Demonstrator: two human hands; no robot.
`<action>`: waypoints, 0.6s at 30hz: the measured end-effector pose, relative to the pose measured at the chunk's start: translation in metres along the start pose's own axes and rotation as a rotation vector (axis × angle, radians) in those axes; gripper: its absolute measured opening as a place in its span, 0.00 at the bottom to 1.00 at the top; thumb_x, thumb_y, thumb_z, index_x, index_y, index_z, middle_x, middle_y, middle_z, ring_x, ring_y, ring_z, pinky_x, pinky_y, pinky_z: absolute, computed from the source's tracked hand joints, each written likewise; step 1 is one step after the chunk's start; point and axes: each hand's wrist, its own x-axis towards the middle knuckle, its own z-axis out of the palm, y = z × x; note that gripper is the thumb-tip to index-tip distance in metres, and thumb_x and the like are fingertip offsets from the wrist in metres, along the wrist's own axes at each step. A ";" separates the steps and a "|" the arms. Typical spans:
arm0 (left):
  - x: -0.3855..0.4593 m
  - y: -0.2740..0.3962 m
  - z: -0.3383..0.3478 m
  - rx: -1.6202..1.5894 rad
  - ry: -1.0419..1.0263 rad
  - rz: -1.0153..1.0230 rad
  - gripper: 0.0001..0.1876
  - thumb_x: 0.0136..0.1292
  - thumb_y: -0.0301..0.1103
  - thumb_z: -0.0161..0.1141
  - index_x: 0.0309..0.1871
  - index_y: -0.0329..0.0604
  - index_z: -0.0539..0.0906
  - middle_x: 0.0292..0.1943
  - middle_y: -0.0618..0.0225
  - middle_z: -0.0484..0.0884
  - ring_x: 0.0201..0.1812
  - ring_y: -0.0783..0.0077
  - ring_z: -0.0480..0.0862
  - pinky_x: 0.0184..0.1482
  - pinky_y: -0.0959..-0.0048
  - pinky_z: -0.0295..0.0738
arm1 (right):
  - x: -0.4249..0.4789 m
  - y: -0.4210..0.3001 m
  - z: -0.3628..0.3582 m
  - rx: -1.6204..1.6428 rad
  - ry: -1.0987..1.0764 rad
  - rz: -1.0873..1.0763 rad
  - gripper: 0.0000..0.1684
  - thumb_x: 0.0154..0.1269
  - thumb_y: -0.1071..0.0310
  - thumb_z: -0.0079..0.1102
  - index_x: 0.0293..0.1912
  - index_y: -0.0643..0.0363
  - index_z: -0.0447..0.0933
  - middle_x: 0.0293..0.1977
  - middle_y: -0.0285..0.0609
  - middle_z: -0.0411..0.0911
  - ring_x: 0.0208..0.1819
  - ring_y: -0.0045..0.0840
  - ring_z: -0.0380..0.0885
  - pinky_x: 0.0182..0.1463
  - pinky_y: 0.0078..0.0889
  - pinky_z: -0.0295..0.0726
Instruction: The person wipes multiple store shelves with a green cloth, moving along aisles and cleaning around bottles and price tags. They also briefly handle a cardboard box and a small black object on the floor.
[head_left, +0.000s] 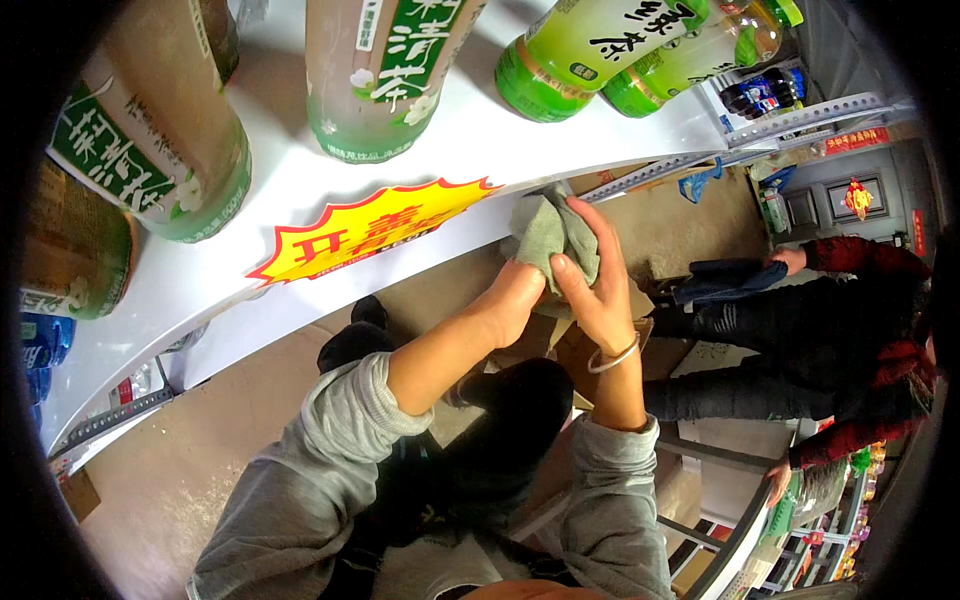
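Observation:
Both of my hands meet on a bunched grey-green cloth (546, 236), just off the front edge of a white shelf (480, 161). My left hand (517, 296) is closed on the cloth's lower part, its fingers mostly hidden. My right hand (596, 277), with a bangle at the wrist, grips the cloth from the other side with thumb and fingers. Tall tea bottles (375, 82) with green labels stand on the shelf, and a green tea bottle (555, 71) stands farther right. A yellow and red starburst sign (367, 232) is fixed at the shelf's front edge.
Another person (817, 330) in dark jeans stands at the right, a dark cloth (731, 279) in one hand, the other hand on a rack (750, 517) of goods. A cardboard box (585, 352) lies below my hands. Perforated metal rails (806, 120) edge the shelving.

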 end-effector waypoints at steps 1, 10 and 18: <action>0.003 -0.005 -0.005 -0.013 -0.074 -0.046 0.28 0.68 0.60 0.43 0.61 0.50 0.70 0.51 0.73 0.78 0.48 0.74 0.78 0.51 0.67 0.72 | -0.004 0.004 -0.005 0.076 -0.036 0.126 0.25 0.58 0.72 0.59 0.56 0.63 0.70 0.48 0.45 0.73 0.52 0.28 0.71 0.57 0.29 0.68; 0.011 -0.002 -0.012 -0.068 -0.094 -0.078 0.19 0.70 0.47 0.41 0.46 0.43 0.77 0.40 0.66 0.82 0.36 0.74 0.79 0.42 0.75 0.73 | 0.005 -0.038 -0.022 -0.057 0.556 -0.239 0.18 0.57 0.82 0.50 0.49 0.65 0.73 0.43 0.45 0.75 0.46 0.28 0.73 0.52 0.28 0.71; -0.004 -0.001 0.001 -0.029 -0.125 0.046 0.09 0.64 0.39 0.52 0.43 0.48 0.76 0.33 0.74 0.78 0.33 0.82 0.74 0.37 0.79 0.67 | 0.072 -0.097 0.016 -0.401 0.095 -0.576 0.27 0.46 0.82 0.58 0.49 0.54 0.77 0.46 0.48 0.73 0.46 0.43 0.74 0.49 0.36 0.75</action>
